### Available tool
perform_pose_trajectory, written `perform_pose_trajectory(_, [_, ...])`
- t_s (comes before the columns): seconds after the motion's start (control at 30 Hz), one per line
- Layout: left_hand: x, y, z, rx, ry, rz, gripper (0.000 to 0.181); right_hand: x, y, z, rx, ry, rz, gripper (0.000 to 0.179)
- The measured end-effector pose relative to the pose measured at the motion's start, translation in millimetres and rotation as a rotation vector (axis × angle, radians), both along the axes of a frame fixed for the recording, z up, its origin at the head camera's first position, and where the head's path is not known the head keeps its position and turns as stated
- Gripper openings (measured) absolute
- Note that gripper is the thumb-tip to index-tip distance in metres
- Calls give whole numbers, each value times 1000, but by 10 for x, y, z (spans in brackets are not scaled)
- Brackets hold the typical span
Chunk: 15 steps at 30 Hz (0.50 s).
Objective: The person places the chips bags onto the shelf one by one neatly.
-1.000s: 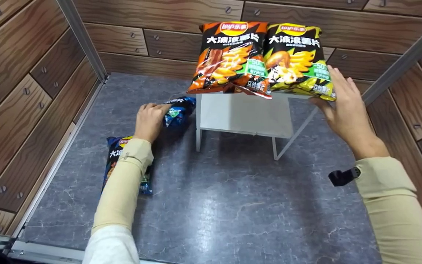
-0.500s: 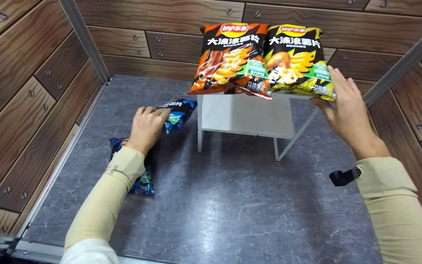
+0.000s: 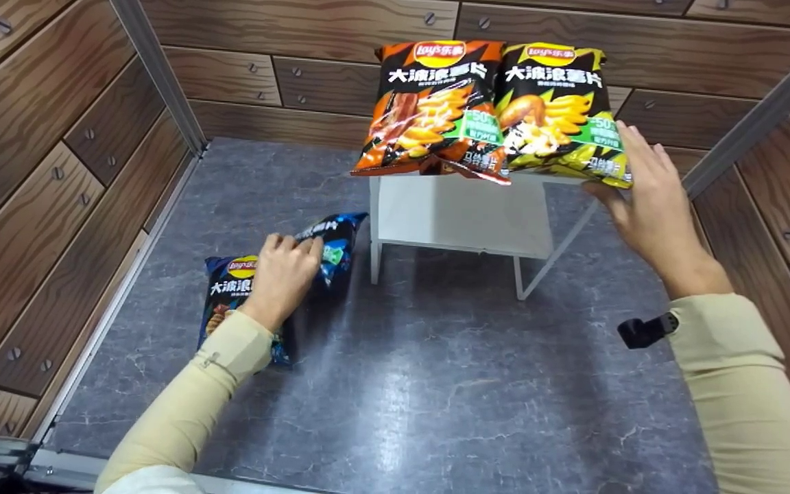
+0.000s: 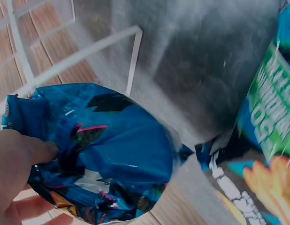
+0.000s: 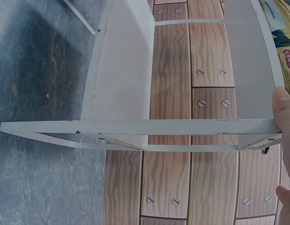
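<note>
My left hand [image 3: 289, 278] pinches a blue and black bag of potato chips [image 3: 341, 240] beside the rack's left leg. In the left wrist view the thumb presses into the crinkled end of this blue bag [image 4: 121, 136]. Another dark blue chip bag [image 3: 230, 288] lies on the floor, partly covered by my left forearm. An orange chip bag [image 3: 429, 110] and a yellow chip bag [image 3: 559, 110] sit side by side on the rack's top. My right hand [image 3: 662, 206] rests against the yellow bag's right side with extended fingers, its thumb at the top shelf's front edge.
The white metal rack [image 3: 463, 213] has a lower shelf and thin slanted legs standing on the grey marbled floor [image 3: 450, 384]. Wood-patterned panels [image 3: 285, 20] close in the back and both sides. Metal posts [image 3: 162, 75] mark the corners.
My left hand has drawn the blue bag down and toward me, away from the back of the floor. The right hand and the two bags on top have stayed put.
</note>
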<state>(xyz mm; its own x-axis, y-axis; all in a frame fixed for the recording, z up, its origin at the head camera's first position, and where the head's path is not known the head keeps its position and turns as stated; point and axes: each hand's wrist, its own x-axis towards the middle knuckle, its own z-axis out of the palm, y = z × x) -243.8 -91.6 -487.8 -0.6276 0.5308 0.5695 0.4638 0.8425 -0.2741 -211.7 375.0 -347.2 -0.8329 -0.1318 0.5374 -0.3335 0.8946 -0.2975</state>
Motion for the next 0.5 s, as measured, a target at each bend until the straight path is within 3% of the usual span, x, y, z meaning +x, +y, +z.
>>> perform_pose_trajectory(0.2, [175,73,-139,-19,-29,-37,18,3,-4,0,-5,-4,0,79])
perform_pose_trajectory(0.5, [386,164,-376,-52,-130,-64,18,14,8,0,-6,-7,-2,78])
